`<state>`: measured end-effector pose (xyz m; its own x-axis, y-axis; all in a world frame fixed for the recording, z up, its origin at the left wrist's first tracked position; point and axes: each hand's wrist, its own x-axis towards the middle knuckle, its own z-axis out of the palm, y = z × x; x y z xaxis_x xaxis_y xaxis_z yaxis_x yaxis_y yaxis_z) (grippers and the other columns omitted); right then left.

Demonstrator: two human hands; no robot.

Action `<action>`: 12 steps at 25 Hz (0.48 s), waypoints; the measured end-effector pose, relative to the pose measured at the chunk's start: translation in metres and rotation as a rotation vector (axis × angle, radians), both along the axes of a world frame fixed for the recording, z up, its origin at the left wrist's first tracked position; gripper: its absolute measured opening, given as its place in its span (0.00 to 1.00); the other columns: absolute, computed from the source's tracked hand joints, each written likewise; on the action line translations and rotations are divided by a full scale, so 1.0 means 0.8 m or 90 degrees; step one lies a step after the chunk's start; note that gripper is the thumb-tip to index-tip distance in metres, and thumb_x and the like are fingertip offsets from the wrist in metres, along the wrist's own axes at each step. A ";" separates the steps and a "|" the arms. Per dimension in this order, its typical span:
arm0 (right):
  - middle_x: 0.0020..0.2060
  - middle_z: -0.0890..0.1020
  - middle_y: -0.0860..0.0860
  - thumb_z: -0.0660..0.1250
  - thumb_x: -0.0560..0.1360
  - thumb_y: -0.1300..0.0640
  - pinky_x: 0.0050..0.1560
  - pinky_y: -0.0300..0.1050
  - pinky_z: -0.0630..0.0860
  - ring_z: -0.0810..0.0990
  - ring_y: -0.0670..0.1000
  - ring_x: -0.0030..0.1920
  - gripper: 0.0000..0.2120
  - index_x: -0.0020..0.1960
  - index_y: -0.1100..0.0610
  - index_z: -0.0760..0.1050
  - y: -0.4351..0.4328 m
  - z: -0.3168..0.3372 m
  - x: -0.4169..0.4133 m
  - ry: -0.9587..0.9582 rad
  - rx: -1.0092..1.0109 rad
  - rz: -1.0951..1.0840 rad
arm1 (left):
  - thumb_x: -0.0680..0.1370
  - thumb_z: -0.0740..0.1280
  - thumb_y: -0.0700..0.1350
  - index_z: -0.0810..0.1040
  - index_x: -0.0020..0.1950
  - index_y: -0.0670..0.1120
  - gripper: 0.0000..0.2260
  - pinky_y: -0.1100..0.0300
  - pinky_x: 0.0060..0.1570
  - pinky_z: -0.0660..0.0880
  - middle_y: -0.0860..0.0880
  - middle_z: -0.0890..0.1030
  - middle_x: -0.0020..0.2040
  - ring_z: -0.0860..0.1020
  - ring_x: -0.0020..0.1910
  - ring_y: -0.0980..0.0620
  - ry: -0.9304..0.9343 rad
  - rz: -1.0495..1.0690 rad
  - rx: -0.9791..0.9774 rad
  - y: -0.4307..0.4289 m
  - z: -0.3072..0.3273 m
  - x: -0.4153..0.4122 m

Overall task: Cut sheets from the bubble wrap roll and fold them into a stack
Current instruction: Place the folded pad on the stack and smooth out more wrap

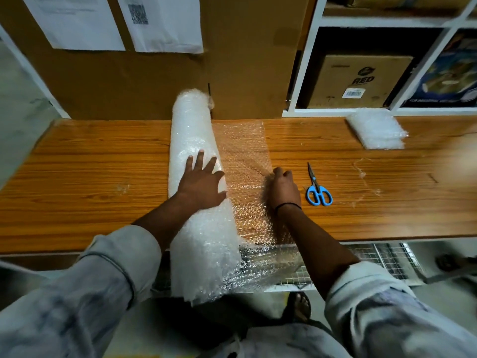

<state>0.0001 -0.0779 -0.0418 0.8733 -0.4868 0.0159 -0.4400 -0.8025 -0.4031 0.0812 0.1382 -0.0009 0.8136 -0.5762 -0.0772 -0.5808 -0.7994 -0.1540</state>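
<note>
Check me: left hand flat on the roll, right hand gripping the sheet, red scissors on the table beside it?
Almost. The head view shows the scissors are blue, not red. The rest holds: left hand flat on the roll, right hand gripping the sheet, scissors on the table beside it.

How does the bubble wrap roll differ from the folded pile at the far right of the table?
The roll is a long thick cylinder lying across the table, its near end overhanging the edge; the pile is flat and squarish, fully on the table. The left hand rests on the roll, with a loose sheet drawn out beside it; nothing touches the pile. Both are clear bubble wrap.
</note>
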 end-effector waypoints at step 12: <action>0.66 0.71 0.64 0.62 0.82 0.49 0.46 0.56 0.77 0.81 0.66 0.52 0.29 0.79 0.53 0.57 0.012 -0.012 -0.050 0.005 0.009 0.050 | 0.78 0.58 0.71 0.62 0.81 0.52 0.36 0.33 0.77 0.36 0.41 0.51 0.84 0.43 0.82 0.34 0.047 0.033 0.055 -0.062 -0.006 -0.079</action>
